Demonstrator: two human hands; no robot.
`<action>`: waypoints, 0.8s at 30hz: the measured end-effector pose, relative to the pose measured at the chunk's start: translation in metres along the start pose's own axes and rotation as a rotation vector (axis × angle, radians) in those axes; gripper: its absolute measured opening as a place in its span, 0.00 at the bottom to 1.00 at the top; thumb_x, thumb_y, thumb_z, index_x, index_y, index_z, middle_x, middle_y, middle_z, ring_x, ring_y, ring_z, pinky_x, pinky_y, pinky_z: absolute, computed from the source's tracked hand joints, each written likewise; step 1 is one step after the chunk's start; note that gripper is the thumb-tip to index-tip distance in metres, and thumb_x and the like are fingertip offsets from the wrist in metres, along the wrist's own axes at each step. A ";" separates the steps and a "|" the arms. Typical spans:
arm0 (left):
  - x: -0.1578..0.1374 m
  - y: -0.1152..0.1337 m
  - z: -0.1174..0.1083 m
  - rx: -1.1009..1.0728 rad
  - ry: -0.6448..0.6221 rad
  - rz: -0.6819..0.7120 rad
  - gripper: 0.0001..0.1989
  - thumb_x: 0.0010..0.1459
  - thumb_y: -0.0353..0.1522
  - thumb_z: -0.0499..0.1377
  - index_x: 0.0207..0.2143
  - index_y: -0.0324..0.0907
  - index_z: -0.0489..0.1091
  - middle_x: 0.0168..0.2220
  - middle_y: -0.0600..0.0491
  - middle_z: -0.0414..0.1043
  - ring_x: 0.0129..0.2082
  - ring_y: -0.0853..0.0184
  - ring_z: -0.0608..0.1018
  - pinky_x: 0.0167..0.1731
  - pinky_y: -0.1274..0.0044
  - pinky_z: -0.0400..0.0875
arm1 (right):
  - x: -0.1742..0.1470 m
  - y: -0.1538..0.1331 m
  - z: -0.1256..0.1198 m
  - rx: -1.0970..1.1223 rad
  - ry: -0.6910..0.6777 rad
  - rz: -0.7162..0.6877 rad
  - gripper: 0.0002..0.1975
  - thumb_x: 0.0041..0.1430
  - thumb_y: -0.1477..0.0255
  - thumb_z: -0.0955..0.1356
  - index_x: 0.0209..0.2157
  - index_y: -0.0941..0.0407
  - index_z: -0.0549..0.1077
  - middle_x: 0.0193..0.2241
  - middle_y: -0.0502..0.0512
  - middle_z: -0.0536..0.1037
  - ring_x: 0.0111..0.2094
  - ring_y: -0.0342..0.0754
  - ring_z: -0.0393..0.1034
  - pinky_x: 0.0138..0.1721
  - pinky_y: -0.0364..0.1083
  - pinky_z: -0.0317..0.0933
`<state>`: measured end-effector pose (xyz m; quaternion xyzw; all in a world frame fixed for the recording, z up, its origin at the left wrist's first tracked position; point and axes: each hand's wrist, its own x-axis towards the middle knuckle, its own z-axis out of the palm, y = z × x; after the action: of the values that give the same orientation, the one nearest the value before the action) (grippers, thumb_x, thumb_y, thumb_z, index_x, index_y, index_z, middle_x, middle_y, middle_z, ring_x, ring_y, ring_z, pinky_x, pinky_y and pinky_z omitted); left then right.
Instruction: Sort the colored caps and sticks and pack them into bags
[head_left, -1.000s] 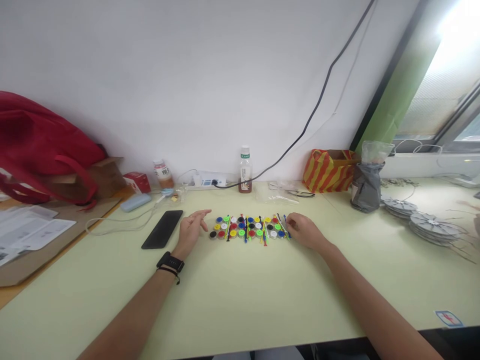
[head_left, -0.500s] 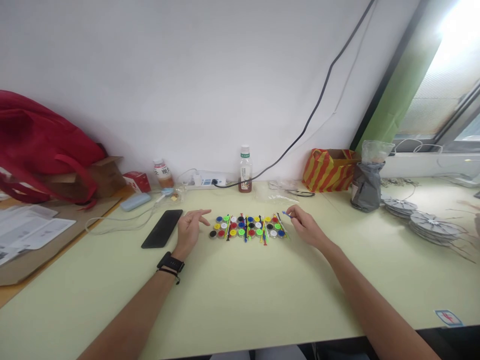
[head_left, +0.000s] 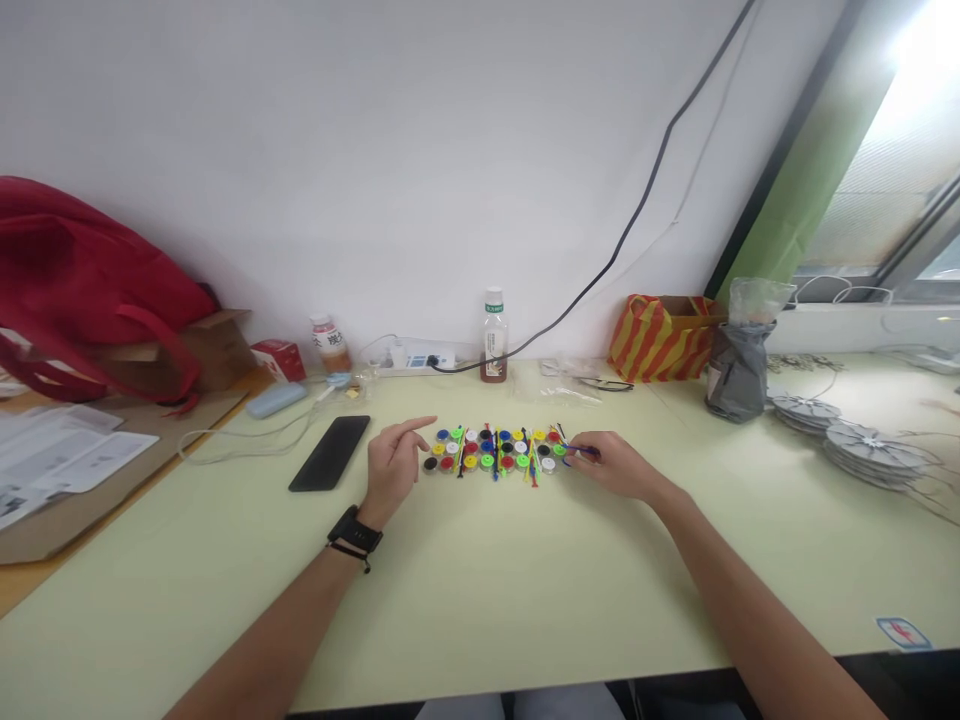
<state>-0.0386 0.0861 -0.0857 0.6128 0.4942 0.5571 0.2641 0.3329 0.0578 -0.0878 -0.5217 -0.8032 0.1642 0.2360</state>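
Rows of small round discs (head_left: 487, 463) in several colours lie on the table, with thin coloured plastic sticks (head_left: 496, 455) laid between the columns. At the right end of the rows, my right hand (head_left: 619, 466) pinches a thin blue stick (head_left: 583, 449). Its fingertips hover over or touch the last column; which of the two I cannot tell, and they partly cover the discs there. My left hand (head_left: 391, 465) is at the left end, index finger stretched toward the discs and the other fingers loosely bent, holding nothing. A black phone (head_left: 330, 453) lies left of it.
Behind the discs stand a bottle (head_left: 494, 340) and a power strip (head_left: 416, 357) with a black cable. A striped bag (head_left: 660, 335), a grey bag (head_left: 736, 370) and stacked grey discs (head_left: 874, 455) are at right. Left are a red bag (head_left: 97, 290) and papers (head_left: 82, 460).
My right hand has moved down and left onto the right end of the rows with the blue stick. My left hand has shifted slightly right, its fingers more bent.
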 end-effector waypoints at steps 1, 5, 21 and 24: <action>-0.001 0.003 0.000 -0.006 -0.002 -0.020 0.21 0.57 0.31 0.51 0.43 0.38 0.82 0.25 0.53 0.79 0.08 0.75 0.64 0.10 0.78 0.56 | -0.001 -0.001 -0.002 0.020 0.013 -0.004 0.10 0.62 0.65 0.66 0.30 0.55 0.75 0.23 0.48 0.68 0.26 0.44 0.58 0.29 0.44 0.53; -0.008 0.018 0.003 -0.081 -0.048 -0.058 0.18 0.56 0.30 0.51 0.34 0.38 0.82 0.31 0.50 0.82 0.08 0.75 0.65 0.11 0.77 0.59 | -0.002 -0.015 -0.003 0.128 0.029 -0.021 0.13 0.63 0.62 0.66 0.31 0.55 0.75 0.22 0.47 0.64 0.25 0.43 0.55 0.27 0.44 0.51; -0.062 0.028 0.059 -0.468 -0.664 -0.390 0.16 0.55 0.40 0.71 0.42 0.40 0.80 0.37 0.47 0.83 0.34 0.63 0.84 0.39 0.72 0.79 | -0.013 -0.082 0.046 0.338 0.049 -0.285 0.10 0.71 0.64 0.62 0.42 0.52 0.73 0.34 0.56 0.75 0.35 0.50 0.67 0.34 0.47 0.61; -0.057 0.024 0.056 -0.455 -0.666 -0.400 0.16 0.55 0.39 0.71 0.43 0.40 0.80 0.39 0.46 0.83 0.36 0.62 0.84 0.41 0.72 0.79 | -0.010 -0.081 0.043 0.374 0.048 -0.270 0.14 0.74 0.64 0.59 0.41 0.53 0.73 0.33 0.56 0.72 0.35 0.50 0.65 0.36 0.48 0.62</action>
<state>0.0277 0.0380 -0.1019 0.5774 0.3562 0.3619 0.6393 0.2508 0.0157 -0.0844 -0.3603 -0.8155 0.2649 0.3674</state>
